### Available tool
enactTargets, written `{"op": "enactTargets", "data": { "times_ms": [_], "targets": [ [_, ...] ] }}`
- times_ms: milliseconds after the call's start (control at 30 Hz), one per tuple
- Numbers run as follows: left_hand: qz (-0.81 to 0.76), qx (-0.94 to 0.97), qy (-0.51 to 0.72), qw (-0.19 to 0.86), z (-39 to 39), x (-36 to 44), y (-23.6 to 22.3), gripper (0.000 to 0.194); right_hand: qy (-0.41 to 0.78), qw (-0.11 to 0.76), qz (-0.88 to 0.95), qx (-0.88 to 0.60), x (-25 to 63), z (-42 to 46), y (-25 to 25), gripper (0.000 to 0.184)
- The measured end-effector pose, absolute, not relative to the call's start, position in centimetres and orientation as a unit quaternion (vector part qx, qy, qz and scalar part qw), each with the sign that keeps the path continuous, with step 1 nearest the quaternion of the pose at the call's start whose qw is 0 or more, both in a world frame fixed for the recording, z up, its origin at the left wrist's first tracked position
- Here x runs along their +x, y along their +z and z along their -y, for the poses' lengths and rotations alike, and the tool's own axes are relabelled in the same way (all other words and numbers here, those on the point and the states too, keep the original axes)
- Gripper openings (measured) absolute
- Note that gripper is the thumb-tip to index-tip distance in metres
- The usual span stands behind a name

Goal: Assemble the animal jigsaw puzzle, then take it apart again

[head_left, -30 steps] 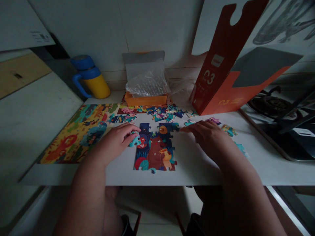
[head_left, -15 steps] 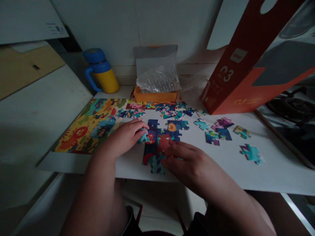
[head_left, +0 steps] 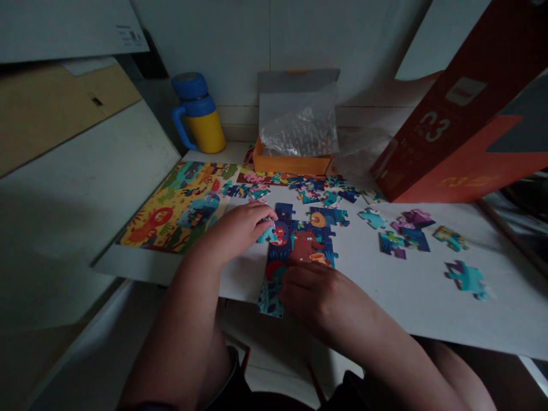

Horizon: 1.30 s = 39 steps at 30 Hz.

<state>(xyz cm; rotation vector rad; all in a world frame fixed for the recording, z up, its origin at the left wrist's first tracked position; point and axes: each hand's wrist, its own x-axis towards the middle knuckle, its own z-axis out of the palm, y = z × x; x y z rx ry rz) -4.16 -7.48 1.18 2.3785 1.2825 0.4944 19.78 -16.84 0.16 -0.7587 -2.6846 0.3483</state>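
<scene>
My left hand is closed with thumb and fingers around a teal puzzle piece, beside the left edge of the joined puzzle section. That section shows a brown bear on dark blue and lies flat near the table's front edge. Close to its lower edge is my right hand, fingers closed at the right side of a dark puzzle piece with blue-green leaves. This piece sits slightly askew and reaches over the table edge. The fingertips hide part of the leafy piece and the section's lower right.
A yellow picture sheet lies to the left. Loose puzzle pieces spread behind, with several more pieces to the right. An orange box holding clear plastic, a blue-yellow bottle and a tall red file box stand behind.
My right hand has shifted left and toward me, and the leafy piece has moved with it, tilting. The bear shows more. My left hand keeps the teal piece. The camera view has turned left.
</scene>
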Motion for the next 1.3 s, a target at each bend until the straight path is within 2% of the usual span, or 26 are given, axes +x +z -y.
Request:
{"op": "enactTargets", "data": {
  "times_ms": [633,1167,1300],
  "targets": [
    [-0.458,0.853,0.168,0.185,7.4,-4.2,0.7,0.023,0.069,0.151,0.931,-0.324,18.8,17.9,0.0,0.016],
    [-0.461,0.852,0.160,0.191,7.3,-4.1,0.9,0.023,0.044,0.175,0.900,-0.395,17.7,19.8,0.0,0.018],
    [-0.462,0.851,0.163,0.189,7.3,-4.1,0.8,0.025,0.045,0.179,0.889,-0.419,16.9,20.1,-0.4,0.031]
  ]
}}
